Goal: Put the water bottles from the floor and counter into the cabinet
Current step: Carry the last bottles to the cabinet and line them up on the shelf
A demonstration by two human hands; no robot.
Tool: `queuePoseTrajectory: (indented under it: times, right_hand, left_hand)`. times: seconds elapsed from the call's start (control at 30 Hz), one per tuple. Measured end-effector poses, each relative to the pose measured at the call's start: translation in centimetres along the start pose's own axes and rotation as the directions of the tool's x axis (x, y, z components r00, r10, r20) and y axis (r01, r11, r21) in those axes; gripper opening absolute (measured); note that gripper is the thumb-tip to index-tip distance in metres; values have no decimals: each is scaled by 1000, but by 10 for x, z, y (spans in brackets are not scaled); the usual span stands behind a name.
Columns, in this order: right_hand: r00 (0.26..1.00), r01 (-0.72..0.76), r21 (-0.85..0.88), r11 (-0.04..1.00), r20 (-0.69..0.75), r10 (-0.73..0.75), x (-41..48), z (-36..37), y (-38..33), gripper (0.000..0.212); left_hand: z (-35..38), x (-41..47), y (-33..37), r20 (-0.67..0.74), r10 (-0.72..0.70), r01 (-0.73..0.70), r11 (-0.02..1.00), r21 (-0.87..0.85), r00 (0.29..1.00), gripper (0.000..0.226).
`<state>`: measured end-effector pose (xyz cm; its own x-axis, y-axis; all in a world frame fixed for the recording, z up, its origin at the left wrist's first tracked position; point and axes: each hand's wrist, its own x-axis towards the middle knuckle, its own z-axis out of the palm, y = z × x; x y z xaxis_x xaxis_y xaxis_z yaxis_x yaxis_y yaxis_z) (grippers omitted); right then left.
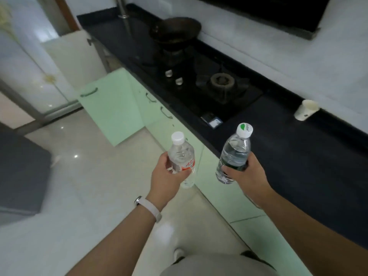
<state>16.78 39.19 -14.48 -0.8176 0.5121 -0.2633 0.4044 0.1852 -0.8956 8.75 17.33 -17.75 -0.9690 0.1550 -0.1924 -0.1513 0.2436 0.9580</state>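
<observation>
The door (pixel 111 108) of the cabinet stands swung open over the floor (pixel 89 176), and the panel hides the inside. Nearer, the left hand (pixel 167 175) wraps round the middle of the red bottle (pixel 181 154), holding it upright above the floor, just off the counter's front edge. The right hand (pixel 247 174) grips the green bottle (pixel 236 150) low on its body, over that same front edge of the counter (pixel 298 156). Both bottles are capped, off any surface and well short of the cabinet. The step in hand looks like the carry: walk round the door, crouch until the shelf shows, then set one bottle in at a time, upright and toward the back, leaving room for the second. A cup (pixel 306 109) sits near the counter's back edge.
</observation>
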Motion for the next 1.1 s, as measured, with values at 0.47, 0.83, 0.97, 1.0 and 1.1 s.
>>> queuePoseTrajectory:
  times: [0.47, 0.83, 0.97, 1.0, 1.1]
  right_hand:
    - [897, 237, -53, 970, 396, -198, 48, 195, -86, 49]
    - [739, 268, 27, 963, 636, -224, 151, 331, -152, 50]
    - [688, 303, 30, 953, 685, -240, 204, 368, -188, 47]
    - [673, 317, 31, 948, 697, -248, 217, 377, -197, 46]
    - [636, 343, 52, 938, 722, -272, 251, 402, -221, 46]
  left_hand:
    - [-174, 15, -38, -458, -127, 95, 991, -92, 880, 54]
    - [-245, 110, -18, -630, -161, 156, 986, -63, 760, 52]
    - [-274, 162, 7, -667, -153, 179, 983, -30, 729, 49]
    - [-280, 175, 13, -673, -147, 172, 985, -29, 725, 48]
    - [-295, 209, 29, -707, -128, 147, 989, -34, 696, 46]
